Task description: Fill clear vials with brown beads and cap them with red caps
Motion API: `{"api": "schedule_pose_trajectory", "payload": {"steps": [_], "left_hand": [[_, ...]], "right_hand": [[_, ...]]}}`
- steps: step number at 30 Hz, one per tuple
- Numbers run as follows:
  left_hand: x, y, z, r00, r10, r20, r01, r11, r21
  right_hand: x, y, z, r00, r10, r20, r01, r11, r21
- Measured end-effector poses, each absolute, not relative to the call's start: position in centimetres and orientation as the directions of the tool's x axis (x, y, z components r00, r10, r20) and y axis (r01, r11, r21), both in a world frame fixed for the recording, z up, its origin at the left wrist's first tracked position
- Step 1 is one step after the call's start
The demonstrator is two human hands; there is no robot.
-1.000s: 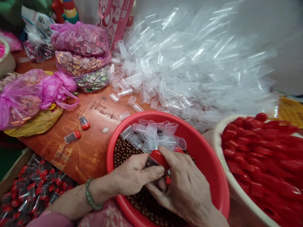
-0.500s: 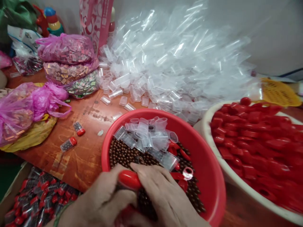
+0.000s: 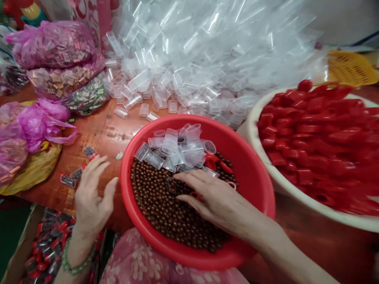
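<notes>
We find the right hand (image 3: pixel 204 193) half-curled in one red basin (image 3: pixel 253 185), one clear tube (image 3: pixel 171 184) at its fingertips, grip unconfirmed; a loose pinch could lose it among uncountable brown beads (image 3: pixel 154 201). We count three capped vials (image 3: pixel 89 152) on the table (image 3: pixel 109 134) beside the left hand (image 3: pixel 92 199), spread and empty.

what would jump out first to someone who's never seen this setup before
Probably the big heap of clear plastic tubes, shining across the back of the table. Next, the red basin at the front, where the right hand is over small brown balls. Then the cream tub to the basin's right, piled with red caps.
</notes>
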State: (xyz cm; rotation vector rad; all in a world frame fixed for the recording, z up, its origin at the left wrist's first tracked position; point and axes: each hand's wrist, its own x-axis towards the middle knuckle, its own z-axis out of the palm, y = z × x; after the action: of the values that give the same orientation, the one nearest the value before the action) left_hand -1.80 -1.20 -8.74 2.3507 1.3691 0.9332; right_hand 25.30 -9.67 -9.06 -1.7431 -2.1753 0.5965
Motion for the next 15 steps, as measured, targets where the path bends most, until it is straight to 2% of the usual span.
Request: {"api": "schedule_pose_trajectory", "payload": {"steps": [3,5,7,10,12,15], "left_hand": [[1.5,-1.9,-8.1,0.469,0.789,0.396,0.542,-0.611,0.577],[3.0,-2.3,-7.8,0.585,0.732,0.348,0.46,-0.653,0.602],[4.2,-2.4,-7.8,0.729,0.646,0.226,0.418,-0.682,0.6],[6.0,-2.0,-8.1,0.896,0.443,-0.044,0.395,-0.745,0.538],[7.2,-1.3,-8.3,0.926,0.341,-0.159,0.375,-0.794,0.479],[8.7,-0.1,-8.4,0.931,0.279,-0.234,0.357,-0.831,0.427]], "right_hand": [[24.2,-8.7,-8.9,-0.272,0.953,-0.13,0.84,0.169,-0.516],[24.5,-8.4,-8.6,-0.28,0.947,-0.157,0.823,0.153,-0.546],[25.5,-8.7,-8.1,-0.246,0.96,-0.132,0.801,0.124,-0.586],[27.7,-9.9,-7.5,-0.191,0.975,-0.116,0.779,0.078,-0.623],[28.5,-10.8,-7.7,-0.198,0.969,-0.145,0.802,0.075,-0.592],[28.4,-11.9,-8.9,-0.198,0.96,-0.2,0.884,0.087,-0.459]]}}
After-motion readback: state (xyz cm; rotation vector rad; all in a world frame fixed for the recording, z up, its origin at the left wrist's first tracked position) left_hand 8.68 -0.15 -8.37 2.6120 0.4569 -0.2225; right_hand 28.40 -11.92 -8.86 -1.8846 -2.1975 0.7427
